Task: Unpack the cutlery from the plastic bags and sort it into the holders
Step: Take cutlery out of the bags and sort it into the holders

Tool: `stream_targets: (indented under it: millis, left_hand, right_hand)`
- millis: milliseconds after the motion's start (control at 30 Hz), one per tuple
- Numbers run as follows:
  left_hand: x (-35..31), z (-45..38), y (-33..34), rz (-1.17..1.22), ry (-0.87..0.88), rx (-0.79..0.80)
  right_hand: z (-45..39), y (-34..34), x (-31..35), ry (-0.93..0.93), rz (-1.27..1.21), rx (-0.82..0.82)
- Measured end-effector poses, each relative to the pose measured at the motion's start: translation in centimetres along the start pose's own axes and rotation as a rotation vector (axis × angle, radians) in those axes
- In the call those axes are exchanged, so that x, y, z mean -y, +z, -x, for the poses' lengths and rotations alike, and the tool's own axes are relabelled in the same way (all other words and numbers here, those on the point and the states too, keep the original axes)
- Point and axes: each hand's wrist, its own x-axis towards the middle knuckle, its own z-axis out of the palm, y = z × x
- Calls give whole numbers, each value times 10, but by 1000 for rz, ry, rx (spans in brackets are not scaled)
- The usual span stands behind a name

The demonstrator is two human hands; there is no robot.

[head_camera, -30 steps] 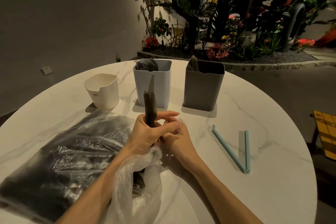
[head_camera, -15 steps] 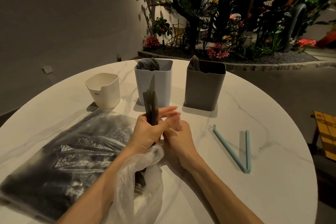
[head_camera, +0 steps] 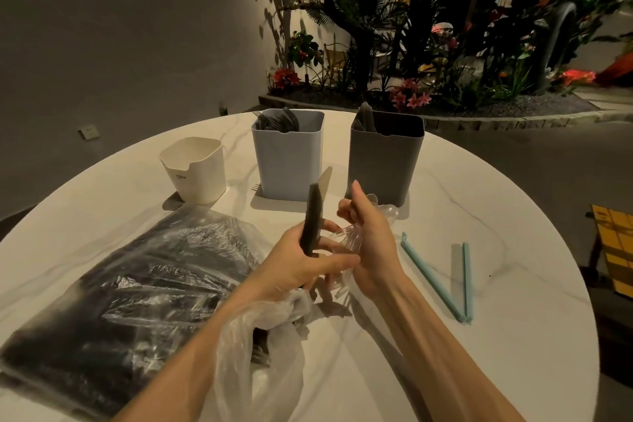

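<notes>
Left hand fingers pinching dark plastic knives; right hand fingers gripping clear plastic spoons. Loose bundles, likely to slip, scatter across white marble table.

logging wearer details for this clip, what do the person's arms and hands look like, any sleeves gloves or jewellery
Both forearms are bare as far as the frame shows: no sleeves reach into view. The left hand and the right hand wear no gloves. No watch, bracelet or ring can be made out on either wrist or on the visible fingers, though the dim, warm light hides fine detail. Nails look short and unpainted.
</notes>
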Motion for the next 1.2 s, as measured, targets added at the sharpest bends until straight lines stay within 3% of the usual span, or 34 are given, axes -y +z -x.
stream_targets:
  millis: [200,667,767,833,900,1100,1200]
  left_hand:
    - [1,4,1,-142,100,110]
    - [9,-7,-8,180,13,205]
    - [11,-6,-9,278,-14,221]
    - [11,-7,-10,295,-24,225]
    - [11,-6,-9,303,-25,230]
    - [12,-5,-9,363,-117,185]
    - [12,-6,-11,379,-145,209]
  right_hand:
    - [9,6,2,16,162,51]
    - [5,1,1,-42,231,174]
    - [-4,-5,-2,-305,249,17]
    - [-7,-10,0,-614,420,-97]
    - [-8,-13,-3,-749,589,-103]
    - [-3,-12,-12,-570,772,33]
    - [-3,-11,-10,-539,625,44]
